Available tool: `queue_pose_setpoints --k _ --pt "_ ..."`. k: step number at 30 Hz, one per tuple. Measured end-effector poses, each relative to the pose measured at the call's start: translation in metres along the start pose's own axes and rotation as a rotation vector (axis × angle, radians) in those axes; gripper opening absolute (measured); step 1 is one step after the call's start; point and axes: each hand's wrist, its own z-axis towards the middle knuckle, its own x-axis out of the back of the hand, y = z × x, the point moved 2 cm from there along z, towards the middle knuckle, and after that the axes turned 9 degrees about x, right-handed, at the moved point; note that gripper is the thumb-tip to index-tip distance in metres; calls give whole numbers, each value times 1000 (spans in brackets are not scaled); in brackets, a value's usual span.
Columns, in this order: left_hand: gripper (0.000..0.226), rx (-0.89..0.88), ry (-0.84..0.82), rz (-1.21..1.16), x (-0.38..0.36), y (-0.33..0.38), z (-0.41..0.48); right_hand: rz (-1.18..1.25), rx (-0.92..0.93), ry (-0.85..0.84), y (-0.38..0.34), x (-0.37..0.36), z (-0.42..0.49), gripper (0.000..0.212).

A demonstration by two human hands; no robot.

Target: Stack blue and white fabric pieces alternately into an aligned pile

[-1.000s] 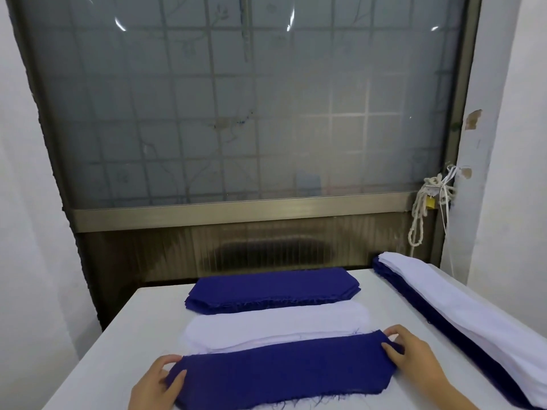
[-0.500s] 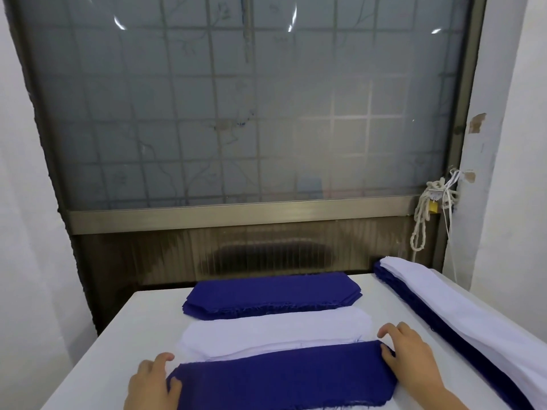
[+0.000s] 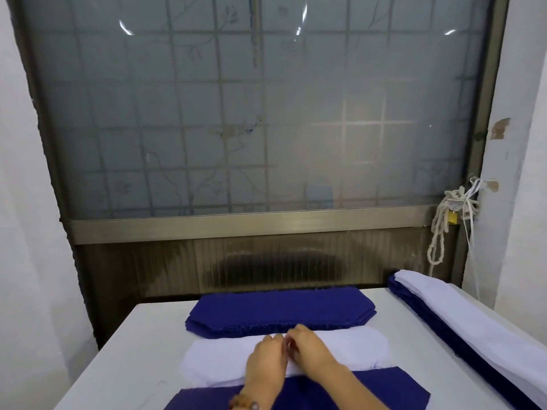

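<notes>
Evidently fetching a layer for the near blue pile (image 3: 370, 387), the left hand (image 3: 268, 361) and right hand (image 3: 310, 349) meet at the white stack's (image 3: 358, 347) far edge, fingers bent. I cannot tell whether they are pinching it.

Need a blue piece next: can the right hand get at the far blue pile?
Probably yes: the right hand rests on the white pile, its fingertips right beside the far blue pile, with nothing between them.

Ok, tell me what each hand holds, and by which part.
Both the left hand and right hand touch the white pile near its far edge; any grip cannot be told.
</notes>
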Motion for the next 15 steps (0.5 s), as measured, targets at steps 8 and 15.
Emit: queue_pose_setpoints --k 8,15 --pt "43 88 -195 -7 -7 -5 30 -33 -97 -181 16 -6 28 43" --pt "29 60 -225 16 -6 -2 30 -39 -93 -173 18 -8 27 35"
